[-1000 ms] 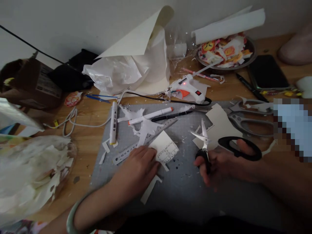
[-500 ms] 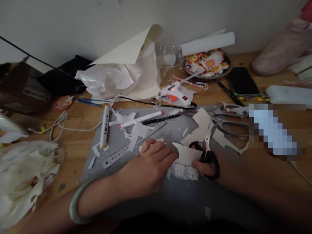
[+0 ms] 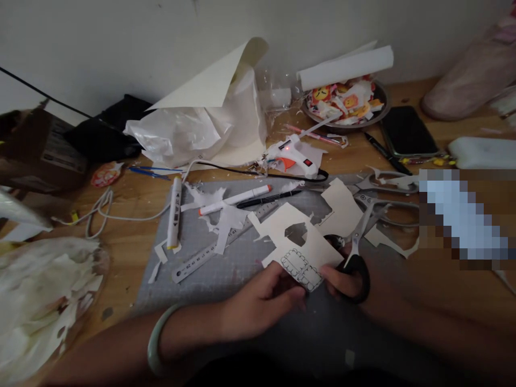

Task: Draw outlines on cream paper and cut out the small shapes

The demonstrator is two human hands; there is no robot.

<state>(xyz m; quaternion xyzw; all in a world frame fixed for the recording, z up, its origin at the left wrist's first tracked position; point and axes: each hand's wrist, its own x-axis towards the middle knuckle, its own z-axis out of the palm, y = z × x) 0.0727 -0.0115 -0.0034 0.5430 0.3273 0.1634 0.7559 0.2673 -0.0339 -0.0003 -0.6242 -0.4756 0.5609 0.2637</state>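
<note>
A cut piece of white paper (image 3: 278, 228) is held up over the grey cutting mat. It has a ragged hole in it and, near its lower edge, two scalloped frames (image 3: 300, 269) drawn in black. My left hand (image 3: 262, 303) grips its lower left edge, fingers partly hidden behind it and the thumb near the bottom corner. My right hand (image 3: 349, 282) pinches the right side of the paper under its thumb. The same hand carries black-handled scissors (image 3: 357, 236), their blades pointing up and away from the paper.
On the cutting mat (image 3: 193, 290) lie a ruler (image 3: 193, 266), markers (image 3: 236, 200), paper scraps (image 3: 221, 223) and larger scissors (image 3: 397, 183). Behind are a glue gun (image 3: 296, 156) with its red light on, a bowl of wrappers (image 3: 344, 102) and a phone (image 3: 409, 131).
My left hand has turned and lowered from a closed pose over the paper to its lower left edge. The paper has tilted, and its holed part now shows. The scissors moved slightly right.
</note>
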